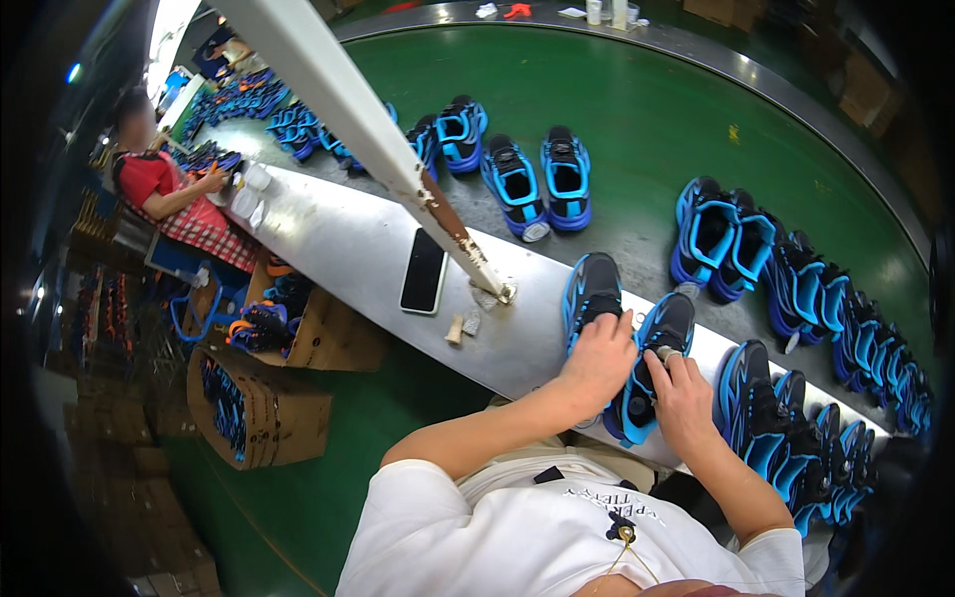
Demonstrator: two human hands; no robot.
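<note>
Both hands, left (597,360) and right (681,396), curl closed on a blue-and-black sneaker (652,373) at the metal table (348,249) edge; a careless tug could drop it.

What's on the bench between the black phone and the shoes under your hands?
Head view: the white pole's foot and two small scraps lie between phone and shoes.

Bare steel worktop (348,249) open left of the hands, save a black phone (424,271) and small scraps by the slanted white post (378,129), which bars reach across. Right side crowded: row of blue-black shoes (796,438) packed tight along the edge.
</note>
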